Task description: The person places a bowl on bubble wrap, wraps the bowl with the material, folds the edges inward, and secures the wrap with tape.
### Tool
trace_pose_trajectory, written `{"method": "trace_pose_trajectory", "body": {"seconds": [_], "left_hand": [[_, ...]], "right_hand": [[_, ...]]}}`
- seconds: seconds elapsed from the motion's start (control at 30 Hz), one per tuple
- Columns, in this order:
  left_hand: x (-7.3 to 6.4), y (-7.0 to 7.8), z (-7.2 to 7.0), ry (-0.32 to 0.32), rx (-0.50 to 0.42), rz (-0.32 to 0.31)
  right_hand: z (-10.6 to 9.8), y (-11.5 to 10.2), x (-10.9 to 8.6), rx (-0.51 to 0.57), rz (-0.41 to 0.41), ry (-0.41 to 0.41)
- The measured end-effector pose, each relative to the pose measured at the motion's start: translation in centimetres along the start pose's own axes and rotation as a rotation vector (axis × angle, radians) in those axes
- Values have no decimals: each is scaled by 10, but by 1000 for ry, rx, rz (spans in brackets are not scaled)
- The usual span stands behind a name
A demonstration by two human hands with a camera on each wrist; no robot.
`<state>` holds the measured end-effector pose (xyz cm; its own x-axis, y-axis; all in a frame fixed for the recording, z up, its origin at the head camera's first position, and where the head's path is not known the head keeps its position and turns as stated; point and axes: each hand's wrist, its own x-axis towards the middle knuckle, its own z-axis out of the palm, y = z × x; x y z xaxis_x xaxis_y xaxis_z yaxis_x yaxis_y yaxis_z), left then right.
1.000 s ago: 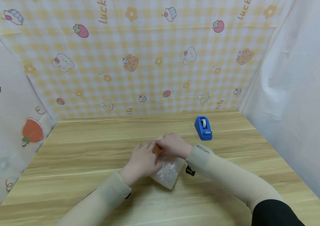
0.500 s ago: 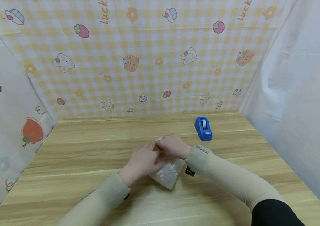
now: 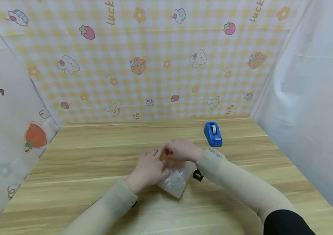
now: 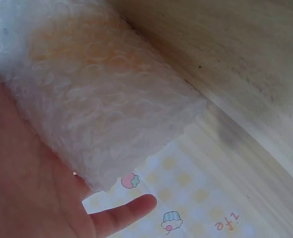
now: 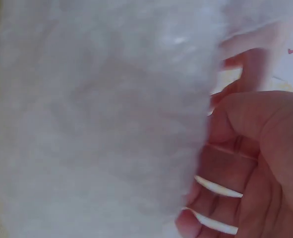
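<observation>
A bubble wrap bag (image 3: 174, 183) slants above the middle of the wooden table, its near end low and uncovered. Something orange (image 3: 164, 157) shows between the hands near the bag's far end, and as a blurred tint through the bubbles in the left wrist view. My left hand (image 3: 148, 170) holds the bag's left side, thumb across the front and fingers pointing away. At the far end, my right hand (image 3: 181, 150) pinches the edge with curled fingers. The right wrist view has those fingers (image 5: 228, 163) bent against the bag's edge; their tips are partly hidden.
A blue tape dispenser (image 3: 213, 134) with a roll of tape stands at the back right of the wooden table (image 3: 95, 147). A yellow checked cloth (image 3: 160, 78) hangs behind the table, with pale cloths on both sides.
My right hand has turned and risen slightly at the far end. The orange thing, earlier bare beside its fingers, now shows paler. My left hand stays on the bag.
</observation>
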<state>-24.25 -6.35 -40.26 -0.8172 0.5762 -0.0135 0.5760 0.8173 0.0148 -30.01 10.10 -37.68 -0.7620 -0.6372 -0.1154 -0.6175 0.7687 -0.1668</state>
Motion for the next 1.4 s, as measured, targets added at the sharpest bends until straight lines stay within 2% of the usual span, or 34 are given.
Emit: {"method": "trace_pose_trajectory", "body": {"seconds": [0.2, 0.37, 0.57, 0.77, 0.9, 1.2, 1.4], "left_hand": [[1, 1, 1, -9, 7, 6], [1, 1, 2, -23, 11, 1], [0, 1, 0, -40, 0, -1], [0, 0, 0, -37, -22, -1], [0, 0, -1, -46, -37, -5], [1, 1, -2, -38, -25, -1], [0, 1, -3, -32, -36, -5]], "right_hand": [[-7, -6, -5, 22, 52, 40], [-9, -4, -6, -3, 43, 103], [-6, 0, -6, 8, 106, 96], [-3, -2, -1, -123, 146, 54], [-4, -5, 3, -154, 172, 42], [6, -3, 9, -306, 181, 105], [12, -1, 15, -345, 182, 99]]}}
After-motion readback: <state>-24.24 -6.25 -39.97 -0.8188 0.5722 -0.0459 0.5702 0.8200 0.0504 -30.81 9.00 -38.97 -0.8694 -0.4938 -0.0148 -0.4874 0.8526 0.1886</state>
